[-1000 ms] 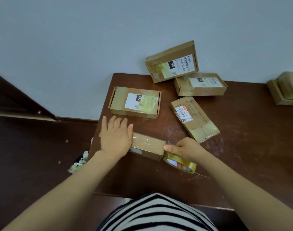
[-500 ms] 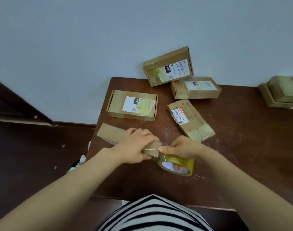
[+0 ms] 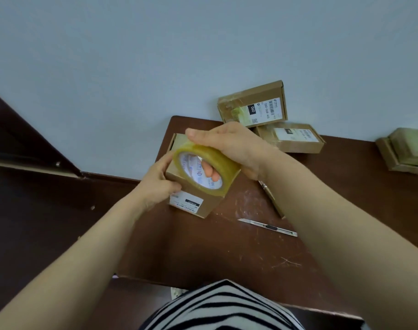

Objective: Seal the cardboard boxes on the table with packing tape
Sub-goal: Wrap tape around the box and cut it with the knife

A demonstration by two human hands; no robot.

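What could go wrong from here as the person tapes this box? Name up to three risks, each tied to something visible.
1. The left hand grips the small box by one side only, so it may twist as the right hand presses the tape roll on, leaving crooked tape.
2. The utility knife lies loose by the right forearm; a sweep could knock it.
3. The box is held near the table edge and might drop.

Far-right box (image 3: 403, 151) cropped by edge, middle box (image 3: 273, 203) mostly hidden

Soft even light; slight wide-angle warping
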